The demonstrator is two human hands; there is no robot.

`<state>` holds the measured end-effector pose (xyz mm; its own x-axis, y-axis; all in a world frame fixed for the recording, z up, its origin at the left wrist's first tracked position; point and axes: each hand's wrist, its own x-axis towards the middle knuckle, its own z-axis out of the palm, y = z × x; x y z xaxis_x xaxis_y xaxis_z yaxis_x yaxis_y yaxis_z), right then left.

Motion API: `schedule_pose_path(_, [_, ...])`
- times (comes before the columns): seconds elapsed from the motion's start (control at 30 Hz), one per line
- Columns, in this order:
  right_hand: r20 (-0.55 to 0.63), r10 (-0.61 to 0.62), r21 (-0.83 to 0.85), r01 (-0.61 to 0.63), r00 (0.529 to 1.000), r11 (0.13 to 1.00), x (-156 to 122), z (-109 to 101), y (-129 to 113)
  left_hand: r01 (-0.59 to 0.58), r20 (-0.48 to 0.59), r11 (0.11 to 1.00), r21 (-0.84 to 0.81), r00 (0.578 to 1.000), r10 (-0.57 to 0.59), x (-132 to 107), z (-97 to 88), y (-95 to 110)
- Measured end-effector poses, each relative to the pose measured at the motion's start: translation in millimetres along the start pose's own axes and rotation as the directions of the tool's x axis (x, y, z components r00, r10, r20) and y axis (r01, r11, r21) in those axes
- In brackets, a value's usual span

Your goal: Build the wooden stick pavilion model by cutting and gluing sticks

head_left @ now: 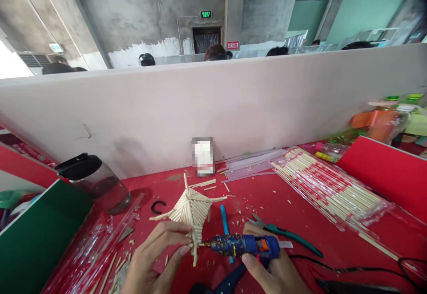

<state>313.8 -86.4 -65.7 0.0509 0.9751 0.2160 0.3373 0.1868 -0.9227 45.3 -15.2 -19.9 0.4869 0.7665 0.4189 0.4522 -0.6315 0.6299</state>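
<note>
My left hand (163, 251) pinches the near edge of a small pavilion roof (187, 207) built from thin wooden sticks, with four corner sticks poking outward. In my right hand (267, 265) is a blue hot glue gun (240, 245), my fingers wrapped round its handle. The gun's nozzle points left and meets, or nearly meets, the stick roof beside my left fingertips. A clear glue stick (285, 244) sticks out of the gun's back end. Behind the gun lies a light blue pen-like tool (224, 218). Green-handled pliers (293, 236) rest just beyond my right hand.
Packs of wooden sticks (327, 183) lie at right, near clear glue sticks (250, 163). A black-lidded jug (96, 183) stands at left beside plastic wrappers (96, 245). A black cable (360, 268) runs right. A white partition (200, 102) closes off the red table's (253, 205) back.
</note>
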Motion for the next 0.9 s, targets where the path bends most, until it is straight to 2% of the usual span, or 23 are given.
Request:
schedule_pose_path(0.13, [-0.005,-0.007,-0.002,0.007,1.000,1.000,-1,1,4,0.007,-0.002,1.000,-0.007,1.000,-0.007,-1,0.8,0])
schedule_pose_path(0.3, [-0.094,0.095,0.025,-0.093,0.991,0.995,-11,5,22,0.017,-0.013,1.000,-0.019,1.000,-0.018,-1,1.8,1])
schedule_pose_path(0.53, [0.032,0.073,0.019,-0.073,0.997,0.997,-4,3,11,0.007,-0.012,1.000,-0.024,1.000,-0.007,0,2.4,1])
schedule_pose_path(0.8, [0.014,0.076,0.058,-0.077,0.997,0.995,-4,4,4,0.027,-0.012,0.999,-0.026,1.000,-0.027,0,2.7,2])
schedule_pose_path(0.9, [0.068,0.027,0.088,-0.033,0.997,0.996,0,0,0,0.030,-0.019,0.999,-0.024,0.999,-0.030,0,3.1,2])
